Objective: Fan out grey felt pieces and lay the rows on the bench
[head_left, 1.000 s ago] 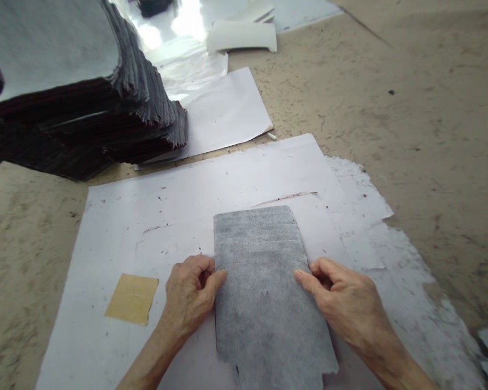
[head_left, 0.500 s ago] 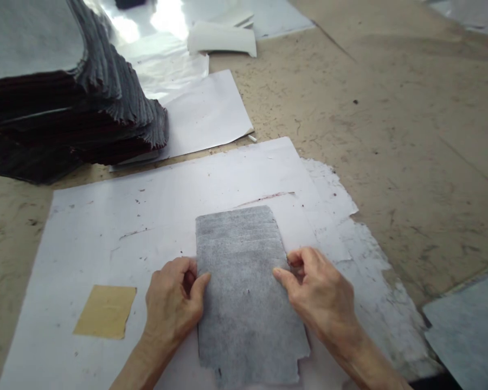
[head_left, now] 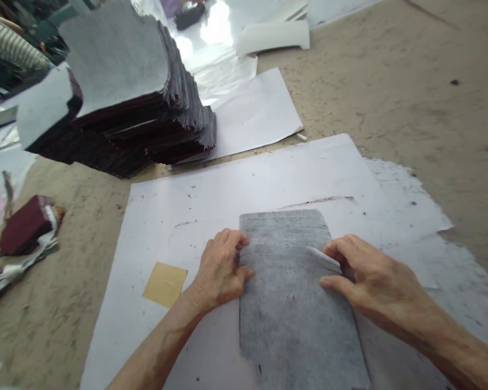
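Observation:
A grey felt-like sheet [head_left: 293,319] lies on a large white paper [head_left: 244,189] on the worktop. My left hand [head_left: 222,268] is curled at the sheet's left edge, thumb on top and fingers tucked at the edge. My right hand [head_left: 370,276] pinches the sheet's right edge, where a thin light layer is lifted a little off the grey surface. Both hands are closed on the sheet.
A tall stack of dark red sheets with grey backs [head_left: 122,103] stands at the back left. A tan square [head_left: 165,284] lies left of my left hand. A dark red block [head_left: 24,225] sits among wrappings at far left. More white paper [head_left: 256,111] lies behind.
The view has swung left, showing the far-left clutter. My right hand has lifted a thin layer at the sheet's right edge; my left hand stays on the left edge.

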The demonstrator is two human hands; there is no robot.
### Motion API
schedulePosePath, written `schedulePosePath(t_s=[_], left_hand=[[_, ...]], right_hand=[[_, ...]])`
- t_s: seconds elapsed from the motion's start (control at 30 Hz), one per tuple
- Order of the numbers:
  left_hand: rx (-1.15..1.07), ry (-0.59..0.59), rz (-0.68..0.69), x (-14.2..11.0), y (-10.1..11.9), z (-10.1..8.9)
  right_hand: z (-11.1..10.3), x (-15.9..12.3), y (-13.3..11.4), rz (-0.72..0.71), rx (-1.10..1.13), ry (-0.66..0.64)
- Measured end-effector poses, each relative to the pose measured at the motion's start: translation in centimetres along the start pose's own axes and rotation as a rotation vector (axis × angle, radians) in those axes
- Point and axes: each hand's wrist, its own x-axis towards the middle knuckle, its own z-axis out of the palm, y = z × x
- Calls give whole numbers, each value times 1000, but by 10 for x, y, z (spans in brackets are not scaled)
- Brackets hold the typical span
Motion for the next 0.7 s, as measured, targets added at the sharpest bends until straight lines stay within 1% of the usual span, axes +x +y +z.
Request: schedulePosePath(t_s=[0.07, 0.17, 0.23, 0.3, 0.4, 0.5, 0.7], left_hand=[[32, -6, -36, -2, 1, 1], [21, 31, -118, -10, -1, 6], [-42, 81, -144, -17, -2, 11], [-104, 133, -138, -21, -5, 15], [-165, 170, -145, -22, -7, 18], [-222, 149, -170, -20, -9, 18], [-305, 110, -153, -18, -12, 16]], right_hand=[[2, -5, -4, 58, -39, 24], [7, -17, -11, 108, -79, 145], [10, -24, -16, 130, -39, 216], [12, -30, -19, 168, 23, 244], [13, -32, -22, 253, 81, 235], [11, -30, -22, 317, 122, 218], [5, -26, -23, 394, 225, 135]])
